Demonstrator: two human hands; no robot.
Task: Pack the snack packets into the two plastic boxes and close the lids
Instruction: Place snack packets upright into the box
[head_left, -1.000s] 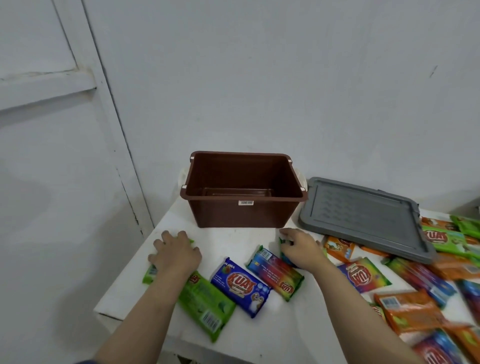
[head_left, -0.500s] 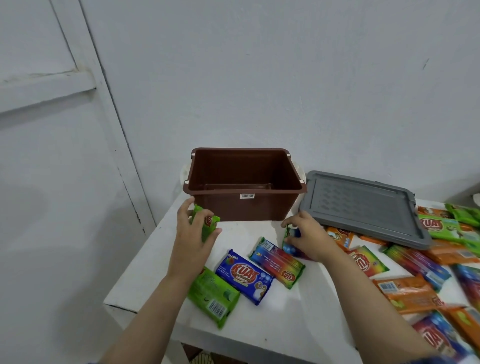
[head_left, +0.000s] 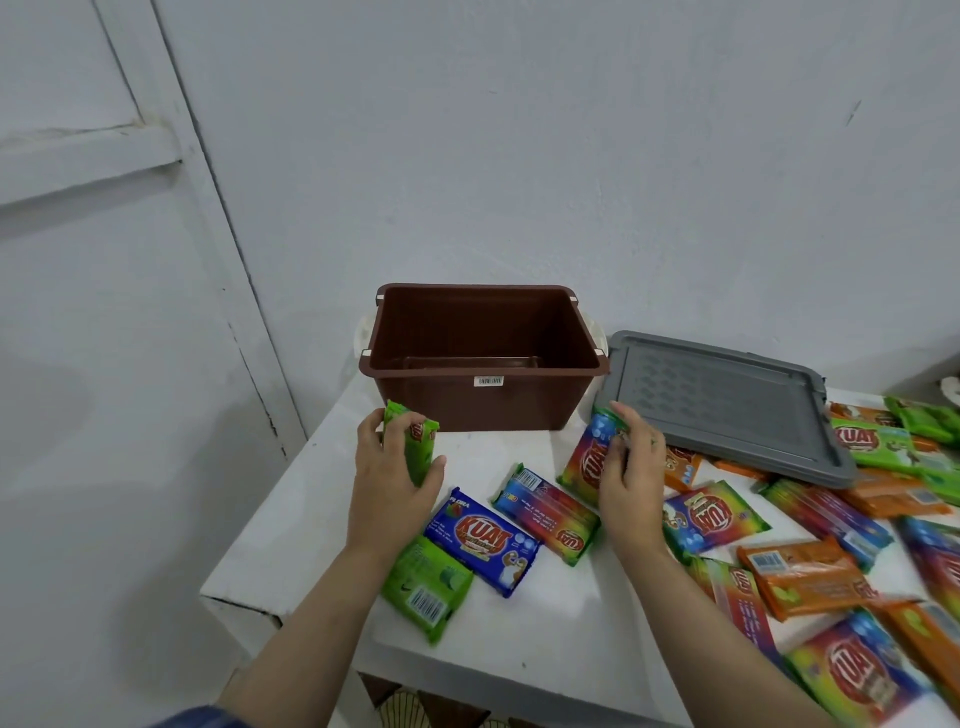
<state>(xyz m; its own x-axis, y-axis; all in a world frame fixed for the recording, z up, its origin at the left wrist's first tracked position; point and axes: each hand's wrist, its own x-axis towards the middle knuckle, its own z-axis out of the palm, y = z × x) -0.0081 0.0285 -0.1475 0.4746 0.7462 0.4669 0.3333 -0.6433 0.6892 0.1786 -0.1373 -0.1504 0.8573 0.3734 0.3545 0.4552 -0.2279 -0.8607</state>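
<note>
The left hand grips a green snack packet upright and the right hand pinches a rainbow packet, both lifted, apparently for dropping into the empty brown plastic box just beyond them.

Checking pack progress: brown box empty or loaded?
Empty. The brown box shows a bare floor; its grey lid lies beside it.

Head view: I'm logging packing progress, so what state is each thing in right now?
brown plastic box: open, upright, no packets inside.
grey lid: off, lying flat beside the box.
green packet: lifted, gripped by left hand.
rainbow packet: tilted up, held by right hand.
blue KUAT packet: lying flat on the table.
</note>
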